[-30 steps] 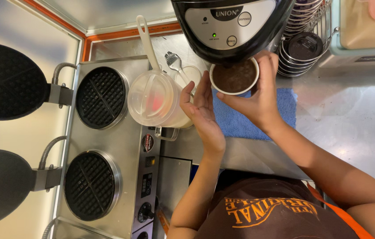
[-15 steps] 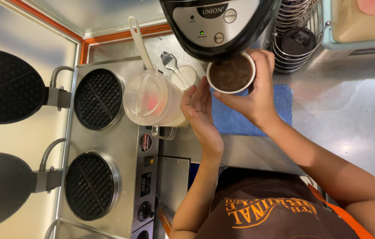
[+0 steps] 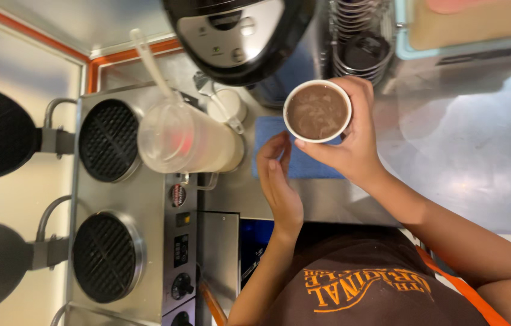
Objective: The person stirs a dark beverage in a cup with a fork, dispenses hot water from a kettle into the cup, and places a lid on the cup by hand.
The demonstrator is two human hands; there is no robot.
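My right hand [image 3: 355, 148] grips a white paper cup [image 3: 317, 111] filled with a brown, frothy drink and holds it above a blue cloth [image 3: 303, 168]. The cup is just to the right of a black electric hot-water dispenser [image 3: 237, 36] and clear of its spout. My left hand [image 3: 279, 181] hovers below and to the left of the cup, fingers apart and slightly curled, holding nothing. It is close to the cup but does not touch it.
A clear pitcher of pale batter [image 3: 186, 143] with a white ladle stands beside two open round waffle irons [image 3: 109, 140] [image 3: 105, 256]. A small white cup with a spoon [image 3: 228, 105] sits near the dispenser. A wire rack of dark lids [image 3: 361, 48] stands behind the steel counter [image 3: 479, 151].
The cup has come out from under the dispenser, to the right and toward me. My left hand has dropped away from the cup's side.
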